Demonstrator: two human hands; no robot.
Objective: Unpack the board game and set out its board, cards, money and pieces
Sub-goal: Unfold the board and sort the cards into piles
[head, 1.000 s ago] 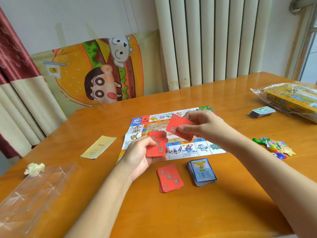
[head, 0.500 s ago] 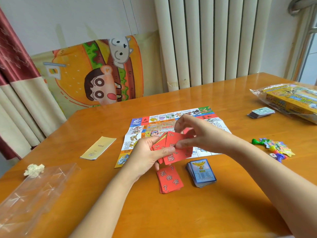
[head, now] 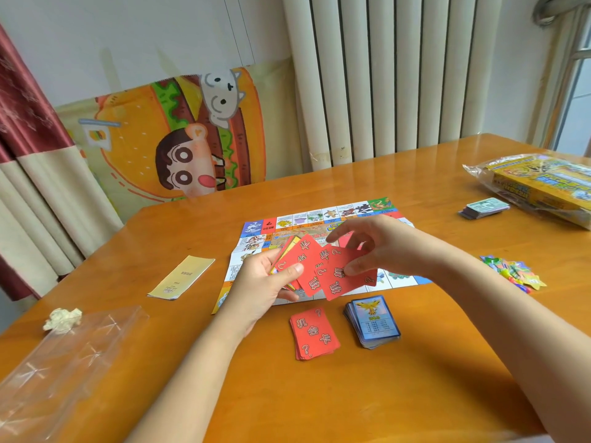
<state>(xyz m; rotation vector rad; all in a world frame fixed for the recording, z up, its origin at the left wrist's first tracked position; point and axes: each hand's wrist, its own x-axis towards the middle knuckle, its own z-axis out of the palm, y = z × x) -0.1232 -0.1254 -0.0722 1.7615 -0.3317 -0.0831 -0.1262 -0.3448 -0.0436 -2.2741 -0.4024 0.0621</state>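
The game board (head: 319, 219) lies unfolded in the middle of the wooden table (head: 383, 394). Above it my left hand (head: 265, 282) grips a fan of red cards (head: 305, 266) with question marks. My right hand (head: 380, 247) pinches one red card (head: 343, 278) at the fan's right side. In front of the board sit a red card pile (head: 314, 333) and a blue card pile (head: 373, 321). A stack of money (head: 483, 208) rests at the right. Colourful pieces (head: 513, 272) lie in a heap near the right edge.
The yellow game box in plastic wrap (head: 540, 182) sits at the far right. A folded yellow leaflet (head: 180, 278), a crumpled paper ball (head: 62, 319) and a clear plastic wrapper (head: 64, 362) lie on the left. A cartoon burger panel (head: 172, 139) leans behind the table.
My right hand carried its single red card down to the cards in my left hand. The left hand's cards have spread into a fan.
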